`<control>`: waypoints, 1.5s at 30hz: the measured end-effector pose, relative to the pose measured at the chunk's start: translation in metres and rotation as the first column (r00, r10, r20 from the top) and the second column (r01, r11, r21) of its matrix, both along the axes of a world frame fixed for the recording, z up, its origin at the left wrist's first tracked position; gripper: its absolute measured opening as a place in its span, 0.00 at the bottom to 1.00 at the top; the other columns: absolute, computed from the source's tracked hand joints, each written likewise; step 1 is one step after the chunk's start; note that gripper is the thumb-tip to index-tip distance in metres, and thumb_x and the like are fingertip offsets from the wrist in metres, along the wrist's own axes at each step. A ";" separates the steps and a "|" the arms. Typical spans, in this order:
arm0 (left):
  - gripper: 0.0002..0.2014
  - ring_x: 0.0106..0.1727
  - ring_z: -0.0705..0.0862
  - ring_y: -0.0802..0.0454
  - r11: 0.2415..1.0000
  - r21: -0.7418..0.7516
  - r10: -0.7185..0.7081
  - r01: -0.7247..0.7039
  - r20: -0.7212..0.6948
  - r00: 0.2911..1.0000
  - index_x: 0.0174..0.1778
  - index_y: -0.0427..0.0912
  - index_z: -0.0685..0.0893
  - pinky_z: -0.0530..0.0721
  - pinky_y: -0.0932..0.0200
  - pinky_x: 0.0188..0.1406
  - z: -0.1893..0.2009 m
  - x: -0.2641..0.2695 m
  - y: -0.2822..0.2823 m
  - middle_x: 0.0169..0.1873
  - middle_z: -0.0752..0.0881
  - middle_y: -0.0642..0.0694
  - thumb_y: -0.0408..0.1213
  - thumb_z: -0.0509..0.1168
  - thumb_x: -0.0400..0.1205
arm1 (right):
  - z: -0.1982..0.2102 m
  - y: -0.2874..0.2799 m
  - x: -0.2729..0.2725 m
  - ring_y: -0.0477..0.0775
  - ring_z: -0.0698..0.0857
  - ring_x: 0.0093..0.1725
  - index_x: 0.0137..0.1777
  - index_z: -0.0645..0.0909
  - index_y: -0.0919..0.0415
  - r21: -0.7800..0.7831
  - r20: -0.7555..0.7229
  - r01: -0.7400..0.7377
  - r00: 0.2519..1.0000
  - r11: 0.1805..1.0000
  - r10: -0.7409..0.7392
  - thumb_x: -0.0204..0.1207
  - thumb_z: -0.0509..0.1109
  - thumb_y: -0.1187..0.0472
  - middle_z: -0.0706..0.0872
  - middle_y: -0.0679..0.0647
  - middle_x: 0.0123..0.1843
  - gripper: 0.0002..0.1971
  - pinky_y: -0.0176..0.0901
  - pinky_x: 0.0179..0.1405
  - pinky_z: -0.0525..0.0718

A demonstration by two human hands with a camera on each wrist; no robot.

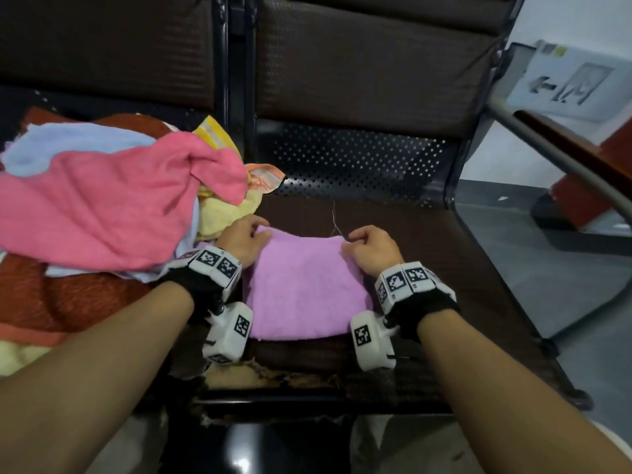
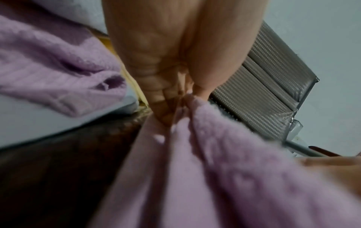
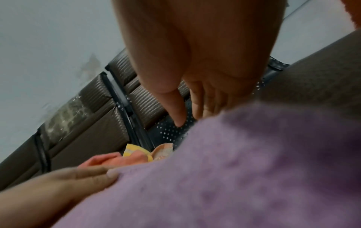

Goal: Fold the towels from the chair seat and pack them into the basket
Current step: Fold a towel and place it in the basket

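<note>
A lilac towel [image 1: 304, 285] lies folded flat on the brown chair seat [image 1: 427, 254] in front of me. My left hand [image 1: 260, 230] is at its far-left corner, and the left wrist view shows that hand [image 2: 175, 108] pinching a bunched fold of the lilac towel [image 2: 224, 169]. At the far-right corner sits my right hand [image 1: 352, 239]. In the right wrist view the right hand [image 3: 191, 117] has its fingers [image 3: 205, 104] reaching down behind the towel's edge, tips hidden, and its thumb stands apart over the perforated seat. No basket is in view.
A loose pile of towels covers the left seat: a pink towel [image 1: 102, 206] on top, light blue [image 1: 68, 145], yellow [image 1: 222, 213] and rust-red [image 1: 51, 295] ones under it. A thread [image 1: 335, 217] trails from the lilac towel. A metal armrest [image 1: 564, 159] runs along the right.
</note>
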State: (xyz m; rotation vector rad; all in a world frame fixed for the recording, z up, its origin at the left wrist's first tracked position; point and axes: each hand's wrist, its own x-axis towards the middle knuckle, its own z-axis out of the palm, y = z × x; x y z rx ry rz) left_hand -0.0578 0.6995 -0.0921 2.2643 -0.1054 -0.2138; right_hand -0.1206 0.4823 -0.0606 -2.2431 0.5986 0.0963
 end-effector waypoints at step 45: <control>0.03 0.42 0.76 0.49 0.789 0.437 -0.398 0.432 -0.171 0.901 0.45 0.42 0.79 0.67 0.62 0.37 0.032 0.003 0.013 0.37 0.77 0.47 0.37 0.64 0.80 | -0.006 -0.010 0.016 0.55 0.82 0.49 0.51 0.83 0.61 -0.256 -0.175 -0.375 0.925 0.891 0.339 0.77 0.68 0.43 0.86 0.56 0.49 0.20 0.41 0.45 0.74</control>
